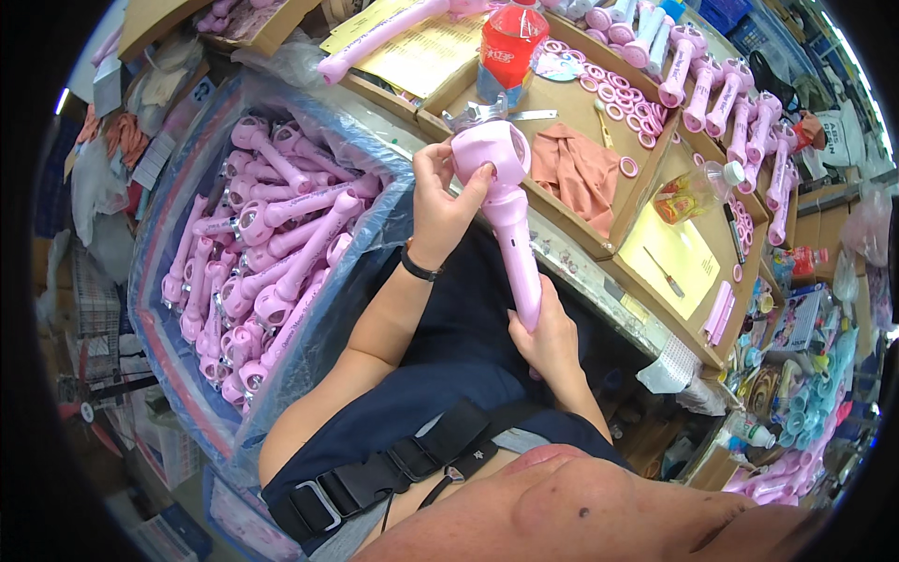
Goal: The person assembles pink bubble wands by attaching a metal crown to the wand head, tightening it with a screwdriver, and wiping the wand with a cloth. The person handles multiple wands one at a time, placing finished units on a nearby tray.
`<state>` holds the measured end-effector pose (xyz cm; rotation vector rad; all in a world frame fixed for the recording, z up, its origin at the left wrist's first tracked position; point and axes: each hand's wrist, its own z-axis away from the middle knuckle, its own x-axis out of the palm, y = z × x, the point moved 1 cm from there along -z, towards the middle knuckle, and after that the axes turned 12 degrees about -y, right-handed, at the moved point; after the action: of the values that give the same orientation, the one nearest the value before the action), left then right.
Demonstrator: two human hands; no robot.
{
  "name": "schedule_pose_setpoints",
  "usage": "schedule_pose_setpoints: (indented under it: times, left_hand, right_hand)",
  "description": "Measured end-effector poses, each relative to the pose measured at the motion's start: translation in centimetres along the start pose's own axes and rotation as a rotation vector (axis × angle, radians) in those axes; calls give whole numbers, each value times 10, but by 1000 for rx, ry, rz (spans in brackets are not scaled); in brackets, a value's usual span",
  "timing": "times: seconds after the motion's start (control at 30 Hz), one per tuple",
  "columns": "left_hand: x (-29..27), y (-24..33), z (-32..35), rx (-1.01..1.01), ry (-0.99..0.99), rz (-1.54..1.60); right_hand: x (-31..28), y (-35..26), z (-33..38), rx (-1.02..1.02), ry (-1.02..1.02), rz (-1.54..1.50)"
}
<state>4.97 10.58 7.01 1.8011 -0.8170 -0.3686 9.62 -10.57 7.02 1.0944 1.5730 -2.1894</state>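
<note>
A pink plastic toy wand (513,234) with a round, hollow head is held in front of me, its head up and its handle slanting down to the right. My left hand (448,208) is closed around the head, the thumb pressed on its front. Lower down, my right hand (551,339) grips the end of the handle. A shiny silver, pointed piece (479,114) shows at the top of the head; whether it is attached I cannot tell. Left of my hands, many similar pink wands (298,251) lie heaped in a large bin (150,281) lined with clear plastic.
Cardboard trays (609,251) on the bench beyond hold pink rings (646,117), an orange cloth (573,178), a red-labelled bottle (511,51), a tipped drink bottle (695,194) and a yellow sheet (667,258). More pink wands (730,98) stand in a row at the far right.
</note>
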Motion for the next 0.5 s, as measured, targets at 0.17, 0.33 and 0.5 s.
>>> schedule_pose_setpoints:
  times: [0.17, 0.33, 0.5]
  left_hand:
    - [1, 0, 1, 73, 70, 35]
    - [11, 1, 20, -139, 54, 633]
    - [-7, 2, 28, -245, -254, 1133]
  right_hand:
    - [0, 6, 1, -31, -62, -178]
    - [13, -1, -3, -149, -443, -848]
    - [-13, 8, -24, -369, -289, -270]
